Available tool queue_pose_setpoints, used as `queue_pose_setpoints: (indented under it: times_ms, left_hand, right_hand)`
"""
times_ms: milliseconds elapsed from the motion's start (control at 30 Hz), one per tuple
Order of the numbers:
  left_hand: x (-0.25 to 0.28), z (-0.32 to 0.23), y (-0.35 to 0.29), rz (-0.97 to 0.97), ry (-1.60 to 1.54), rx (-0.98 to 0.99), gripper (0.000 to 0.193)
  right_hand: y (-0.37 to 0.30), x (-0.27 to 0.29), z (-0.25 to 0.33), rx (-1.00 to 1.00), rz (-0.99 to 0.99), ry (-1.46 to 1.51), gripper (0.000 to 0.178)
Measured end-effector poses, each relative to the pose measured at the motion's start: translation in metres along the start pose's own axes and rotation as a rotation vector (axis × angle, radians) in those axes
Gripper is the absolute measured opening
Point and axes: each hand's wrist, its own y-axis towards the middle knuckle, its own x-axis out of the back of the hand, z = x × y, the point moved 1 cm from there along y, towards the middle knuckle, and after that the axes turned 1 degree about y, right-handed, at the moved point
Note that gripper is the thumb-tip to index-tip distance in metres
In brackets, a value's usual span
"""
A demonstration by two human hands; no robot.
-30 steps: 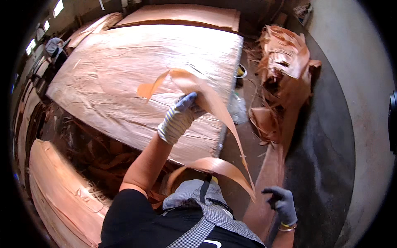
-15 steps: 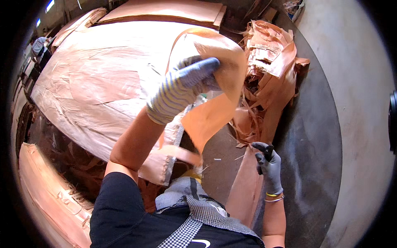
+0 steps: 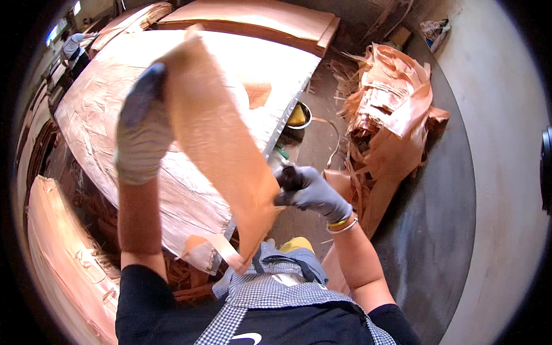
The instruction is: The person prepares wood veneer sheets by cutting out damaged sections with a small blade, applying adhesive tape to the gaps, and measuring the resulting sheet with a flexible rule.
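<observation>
A long strip of thin orange-brown wood veneer (image 3: 221, 135) hangs raised in front of me, slanting from upper left to lower right. My left hand (image 3: 144, 129), in a striped glove with a blue palm, is closed on its upper end; motion blurs the fingers. In a grey glove, my right hand (image 3: 316, 192) is closed around a small black object (image 3: 291, 179), its kind unclear, at the strip's right edge. Below the strip lies a broad stack of veneer sheets (image 3: 95, 106). A narrow curled veneer piece (image 3: 227, 252) shows by the strip's lower end.
A torn veneer bundle (image 3: 397, 86) lies on the floor at right. Beside the stack's right edge stands a bowl (image 3: 309, 118) holding something yellow. More veneer stacks are at the back (image 3: 247, 14) and near left (image 3: 63, 247). Another person (image 3: 75, 46) is far left.
My left hand has moved left, drawing the curled veneer out into a slanting strip. My right hand has come up and left from the floor bundle to the strip's edge.
</observation>
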Motion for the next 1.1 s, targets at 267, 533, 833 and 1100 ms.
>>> queue_pose_setpoints:
  times_ms: [267,533,833,1100]
  left_hand:
    - [0.03,0.001,-0.012,-0.218,0.833,0.171,0.031]
    - [0.126,0.15,-0.026,-0.822,0.255,0.598,0.019]
    - [0.274,0.306,-0.027,-0.887,0.575,1.02,0.025]
    - [0.264,0.415,-0.03,-0.908,0.93,0.676,0.053]
  right_hand:
    - [0.07,0.063,-0.047,-0.174,-0.058,-0.112,0.031]
    - [0.222,0.129,-0.07,0.007,-0.08,-0.756,0.022]
    - [0.406,0.145,-0.149,-0.095,-0.031,-1.142,0.022]
    - [0.518,0.127,-0.185,-0.07,-0.1,-1.268,0.017]
